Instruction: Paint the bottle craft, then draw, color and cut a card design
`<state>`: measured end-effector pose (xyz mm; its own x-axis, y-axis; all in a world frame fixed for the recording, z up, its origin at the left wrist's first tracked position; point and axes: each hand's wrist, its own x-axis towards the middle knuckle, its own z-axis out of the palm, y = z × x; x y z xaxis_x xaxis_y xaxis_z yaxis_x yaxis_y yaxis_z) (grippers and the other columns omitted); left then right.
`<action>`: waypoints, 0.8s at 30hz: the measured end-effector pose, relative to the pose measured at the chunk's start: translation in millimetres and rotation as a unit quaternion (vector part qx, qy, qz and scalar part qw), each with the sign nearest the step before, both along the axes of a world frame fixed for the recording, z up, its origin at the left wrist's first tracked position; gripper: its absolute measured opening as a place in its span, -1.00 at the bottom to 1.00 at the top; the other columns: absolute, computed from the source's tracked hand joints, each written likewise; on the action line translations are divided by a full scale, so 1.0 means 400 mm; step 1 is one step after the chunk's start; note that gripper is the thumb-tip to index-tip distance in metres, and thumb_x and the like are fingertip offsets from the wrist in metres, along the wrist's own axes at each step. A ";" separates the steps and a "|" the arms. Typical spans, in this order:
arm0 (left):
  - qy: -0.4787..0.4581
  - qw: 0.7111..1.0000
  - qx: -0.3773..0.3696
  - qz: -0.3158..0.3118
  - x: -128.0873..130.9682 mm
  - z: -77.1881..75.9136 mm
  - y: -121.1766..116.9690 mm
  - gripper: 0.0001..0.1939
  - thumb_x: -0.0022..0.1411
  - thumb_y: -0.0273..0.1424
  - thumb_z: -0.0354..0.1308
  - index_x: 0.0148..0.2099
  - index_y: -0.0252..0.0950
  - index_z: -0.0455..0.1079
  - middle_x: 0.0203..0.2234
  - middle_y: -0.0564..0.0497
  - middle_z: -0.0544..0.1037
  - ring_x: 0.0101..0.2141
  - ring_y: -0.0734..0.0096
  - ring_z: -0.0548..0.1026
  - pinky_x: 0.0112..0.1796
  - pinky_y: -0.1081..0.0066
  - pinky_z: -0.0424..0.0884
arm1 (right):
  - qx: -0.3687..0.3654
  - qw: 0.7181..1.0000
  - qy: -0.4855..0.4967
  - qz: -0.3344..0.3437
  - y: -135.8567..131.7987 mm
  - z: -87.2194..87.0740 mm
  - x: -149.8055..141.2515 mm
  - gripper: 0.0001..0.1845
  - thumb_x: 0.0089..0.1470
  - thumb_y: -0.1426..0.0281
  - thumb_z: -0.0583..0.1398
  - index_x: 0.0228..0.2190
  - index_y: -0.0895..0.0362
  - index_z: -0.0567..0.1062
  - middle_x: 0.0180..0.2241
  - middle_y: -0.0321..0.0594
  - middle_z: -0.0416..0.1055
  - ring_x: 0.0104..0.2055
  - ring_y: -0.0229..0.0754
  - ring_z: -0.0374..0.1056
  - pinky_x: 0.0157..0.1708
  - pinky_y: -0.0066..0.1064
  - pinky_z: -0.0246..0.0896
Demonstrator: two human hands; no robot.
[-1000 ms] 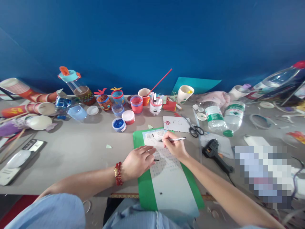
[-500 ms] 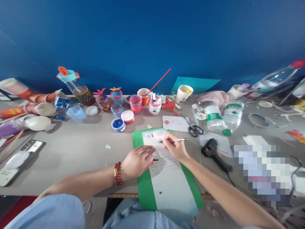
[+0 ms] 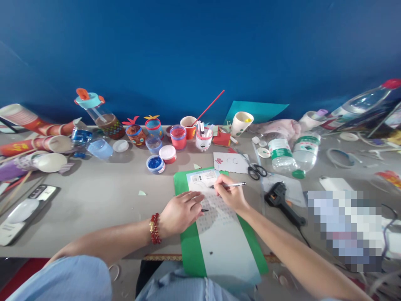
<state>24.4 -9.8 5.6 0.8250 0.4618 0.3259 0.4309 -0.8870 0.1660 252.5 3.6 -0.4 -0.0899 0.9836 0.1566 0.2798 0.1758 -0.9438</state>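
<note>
My right hand (image 3: 230, 191) is closed around a black-and-clear pen (image 3: 235, 184), its tip at the upper part of a white printed sheet (image 3: 219, 238). Thin curved lines are drawn near that tip. Under the sheet lies a green sheet of card (image 3: 191, 251), reaching over the table's front edge. My left hand (image 3: 183, 211) rests on the paper's left side, fingers bent. From beneath its thumb side pokes a small black pen cap (image 3: 204, 210), mostly hidden by the hand. Just beyond the right hand are black scissors (image 3: 257, 171) and a white card with a red knot print (image 3: 231, 162).
Paint pots (image 3: 156, 164) and decorated cups (image 3: 203, 140) line the back of the table. A black glue gun (image 3: 284, 204) lies to the right, near cut plastic bottles (image 3: 281, 154). On the left are a phone (image 3: 28, 213), paper cups (image 3: 56, 144) and a drinking bottle (image 3: 106, 119).
</note>
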 end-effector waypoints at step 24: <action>0.011 1.000 -0.027 0.001 0.003 -0.006 -0.002 -0.81 0.41 -0.36 0.01 -0.16 -0.35 0.40 0.11 -0.13 0.47 0.14 0.20 0.39 0.14 0.23 0.37 | 0.013 1.000 -0.006 -0.011 0.000 -0.010 -0.001 -0.78 0.08 0.46 0.12 -0.58 0.08 0.31 -0.62 -0.38 0.23 -0.59 -0.30 0.13 -0.56 -0.46 0.03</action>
